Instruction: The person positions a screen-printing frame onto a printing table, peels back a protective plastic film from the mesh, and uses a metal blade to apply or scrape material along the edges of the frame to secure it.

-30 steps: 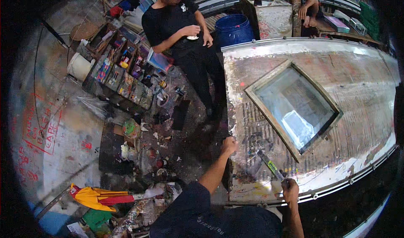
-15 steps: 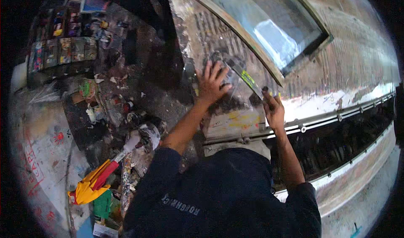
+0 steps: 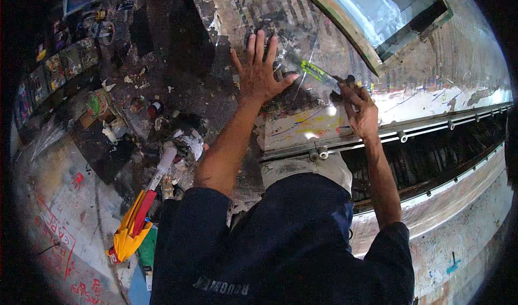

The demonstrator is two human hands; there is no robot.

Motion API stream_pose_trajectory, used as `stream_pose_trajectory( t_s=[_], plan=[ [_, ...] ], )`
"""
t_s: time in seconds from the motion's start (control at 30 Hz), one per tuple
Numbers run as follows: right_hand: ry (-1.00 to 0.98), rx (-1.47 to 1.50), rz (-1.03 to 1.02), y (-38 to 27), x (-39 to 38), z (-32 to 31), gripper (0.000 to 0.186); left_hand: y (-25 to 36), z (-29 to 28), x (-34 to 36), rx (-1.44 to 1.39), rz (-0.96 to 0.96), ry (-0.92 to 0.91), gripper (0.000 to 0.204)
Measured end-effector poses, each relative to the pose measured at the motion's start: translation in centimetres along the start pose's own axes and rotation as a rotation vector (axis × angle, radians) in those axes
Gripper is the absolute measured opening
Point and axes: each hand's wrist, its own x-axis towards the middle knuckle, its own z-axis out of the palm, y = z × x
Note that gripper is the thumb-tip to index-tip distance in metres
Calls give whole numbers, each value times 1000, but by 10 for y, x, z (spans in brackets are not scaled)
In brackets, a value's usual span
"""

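Note:
My left hand (image 3: 260, 78) rests palm down with its fingers spread on a worn, paint-stained worktop (image 3: 337, 116). To its right, my right hand (image 3: 362, 110) is closed round the dark handle of a long flat-bladed tool (image 3: 319, 74) with a yellow-green marking. The blade points up and left toward my left thumb; its far end is blurred, and I cannot tell its exact kind. Thin pale lines show on the worktop beside the blade, possibly the edges of a clear sheet.
A glass panel in a wooden frame (image 3: 345, 32) lies beyond my right hand. Along the worktop's near edge runs a metal rail (image 3: 386, 137) with knobs, above a dark gap. At left are a yellow and red cloth (image 3: 132, 229), small containers (image 3: 70, 62) and scattered debris.
The whole view has shifted, with the framed glass now higher and further right. My left hand has slid left over the worktop, away from the blade. My right hand keeps its grip.

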Motion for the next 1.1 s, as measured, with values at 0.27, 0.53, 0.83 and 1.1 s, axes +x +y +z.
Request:
stream_pose_trajectory(
  t_s=[0.27,0.53,0.83,1.1],
  plan=[
    [-47,-136,-109,8,32,-14,53,-3,8,1,72,30,14,84],
    [-110,-45,-34,8,38,-19,56,0,1,2,-17,-3,-2,75],
    [-121,-133,-94,11,51,-25,49,0,2,2,-20,-12,-5,76],
    [-147,-216,-72,4,53,-30,49,2,0,3,14,-6,-23,74]
  ],
)
